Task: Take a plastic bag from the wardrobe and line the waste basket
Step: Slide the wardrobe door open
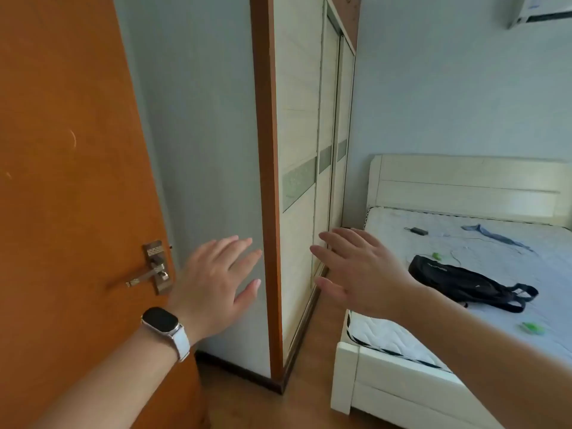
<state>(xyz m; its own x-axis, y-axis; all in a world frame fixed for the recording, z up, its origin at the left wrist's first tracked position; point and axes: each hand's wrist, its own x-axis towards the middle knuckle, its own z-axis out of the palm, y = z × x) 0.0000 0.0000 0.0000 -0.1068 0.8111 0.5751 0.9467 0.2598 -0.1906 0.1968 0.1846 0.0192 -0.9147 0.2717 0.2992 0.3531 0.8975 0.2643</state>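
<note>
Head view: the only view, looking down over both forearms into a bedroom.
Left grip point(213, 283): fingers straight and spread, palm forward, holding nothing; a black-faced watch with a white strap point(165, 328) sat on that wrist.
Right grip point(362, 274): likewise flat and spread, holding nothing.
Task's thing: no plastic bag showed; by the task it should lie inside the tall cream wardrobe with a brown wooden frame point(297, 119). No waste basket was in view.
Direction from the grips: the wardrobe stood ahead, its brown front edge rising between the two grips.
Nearer grip: the right, whose fingertips lay across the lower part of the nearest sliding panel in the picture; whether they touched it I cannot tell. The left was held before the blue-grey wall point(210, 134) left of the frame.
Long axis: the wardrobe was upright, its panels running away beyond the right grip, so a panel would probably have to be slid along that line.
Doors: no gap showed from this steep angle.
Right of the right grip: a cream-framed bed point(371, 370) carrying a black backpack point(458, 280).
Left of the left grip: an orange wooden door point(62, 150).
</note>
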